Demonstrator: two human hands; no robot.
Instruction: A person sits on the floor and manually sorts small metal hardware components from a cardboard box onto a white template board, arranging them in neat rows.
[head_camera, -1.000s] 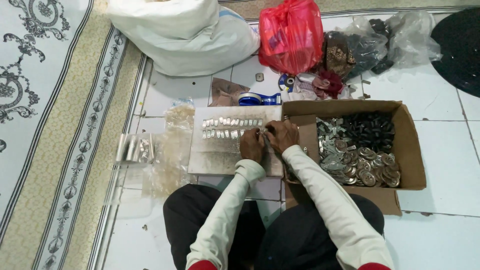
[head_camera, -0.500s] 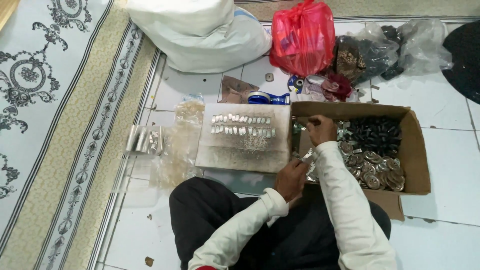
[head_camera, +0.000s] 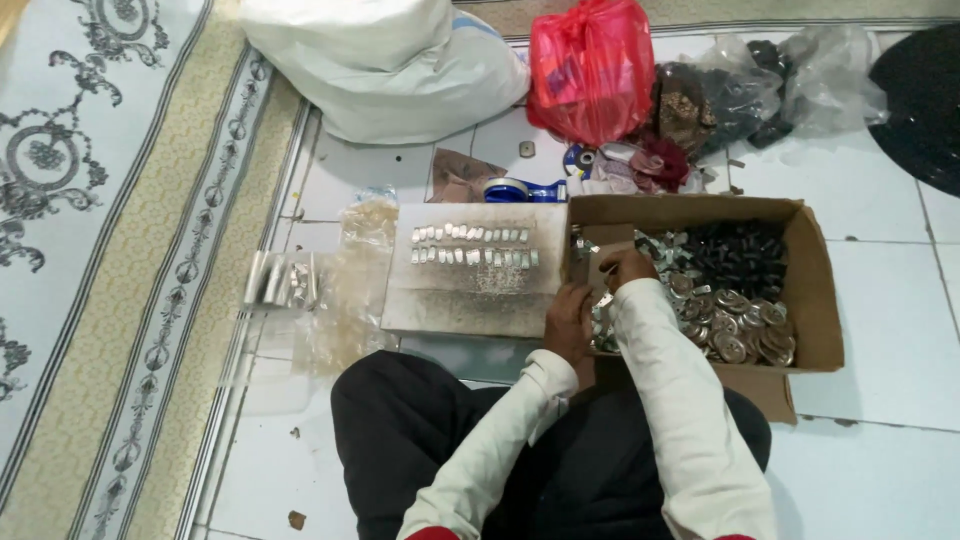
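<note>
Picking step, likely: right hand (head_camera: 628, 268) fingers curling into cardboard box (head_camera: 815, 300), pinching small metal pieces (head_camera: 690, 285) (grip unclear); left hand (head_camera: 568, 322) alongside, fingers indistinct. Next probably needs carrying 1 piece to board (head_camera: 470, 305).

Open brown cardboard box (head_camera: 810, 290), right

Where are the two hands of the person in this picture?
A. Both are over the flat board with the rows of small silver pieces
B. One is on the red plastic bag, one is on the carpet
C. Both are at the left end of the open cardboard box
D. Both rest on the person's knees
C: the left hand and the right hand are both at the left end of the cardboard box, by the shiny metal pieces, off the board.
</note>
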